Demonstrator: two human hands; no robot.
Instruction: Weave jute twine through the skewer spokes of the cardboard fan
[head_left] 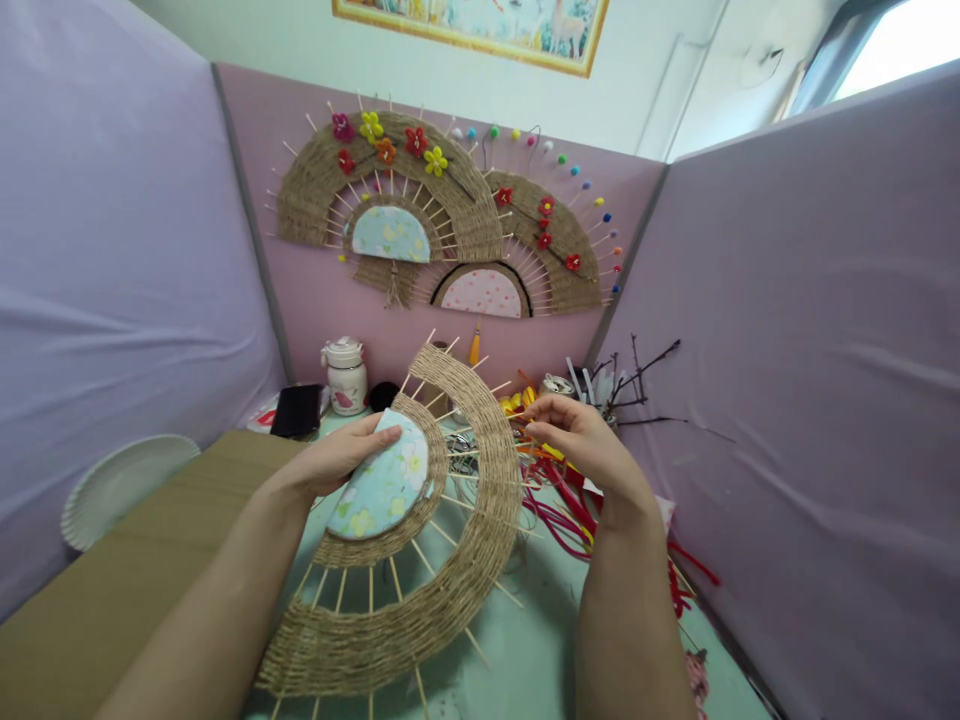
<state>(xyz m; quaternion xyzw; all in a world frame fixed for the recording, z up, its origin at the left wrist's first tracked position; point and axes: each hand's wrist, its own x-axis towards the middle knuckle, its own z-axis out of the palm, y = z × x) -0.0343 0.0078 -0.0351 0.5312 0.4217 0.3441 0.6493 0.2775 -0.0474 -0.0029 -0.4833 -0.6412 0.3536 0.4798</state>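
Note:
A half-round woven fan (499,450) of tan twine on thin wooden sticks is held up, tilted, in front of me. My left hand (349,455) grips it at the pale blue floral cloth half-circle (386,480), thumb lying on the cloth. My right hand (574,430) is at the fan's outer right edge, thumb and fingers pinched around the tip of one stick. Whether a thread is also between those fingers I cannot tell. The bare stick ends stick out past the outer woven band.
Two finished fans with flowers (390,160) hang on the pink partition. Behind the held fan stand a white jar (346,378) and a dark phone-like object (297,410). Red pipe cleaners (574,500) and twigs (637,380) lie right. Cardboard (150,560) and a paper plate (124,485) are left.

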